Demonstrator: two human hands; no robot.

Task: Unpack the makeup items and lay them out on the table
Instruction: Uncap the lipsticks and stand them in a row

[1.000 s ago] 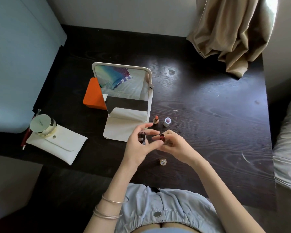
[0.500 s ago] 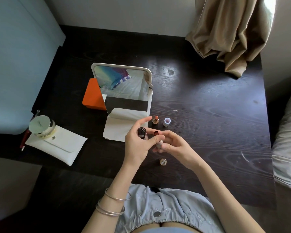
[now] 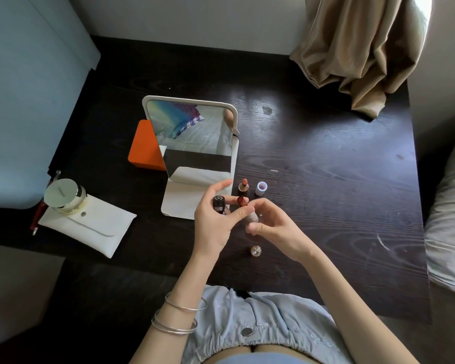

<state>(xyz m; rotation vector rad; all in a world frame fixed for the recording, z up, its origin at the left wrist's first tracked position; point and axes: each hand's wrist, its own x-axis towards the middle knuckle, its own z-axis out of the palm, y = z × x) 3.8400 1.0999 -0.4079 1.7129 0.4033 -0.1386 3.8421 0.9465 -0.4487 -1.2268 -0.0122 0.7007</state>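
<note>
- Far to the left of our grips, a jar [image 3: 63, 196] sits on a white pouch [image 3: 90, 226] at the table [image 3: 339, 193] edge, with a red pencil [image 3: 38, 214] partly under them.
- Beyond our left hand a mirror [image 3: 192, 137] stands upright, an orange box [image 3: 145, 145] behind it.
- Our left hand [image 3: 216, 222] pinches a dark cap [image 3: 219, 203] between thumb and fingers, forefinger stretched up toward the mirror base.
- Just right of that grip, our right hand [image 3: 271, 227] curls round the pale base of an open lipstick [image 3: 243, 203], its red bullet up and nearly touching the left fingers.
- Just beyond both grips, a second open lipstick [image 3: 244, 185] stands upright beside a white cap [image 3: 261, 188], the two apart.
- Below the right grip, nearer our body, a small gold cap [image 3: 255, 250] lies on the table.
- We judge the step to be uncapping and checking the lipstick; most items look already laid out.
- Next, we would set the lipstick upright beside the standing one and the cap near it, placing gently so neither topples nor the bullet smears.
</note>
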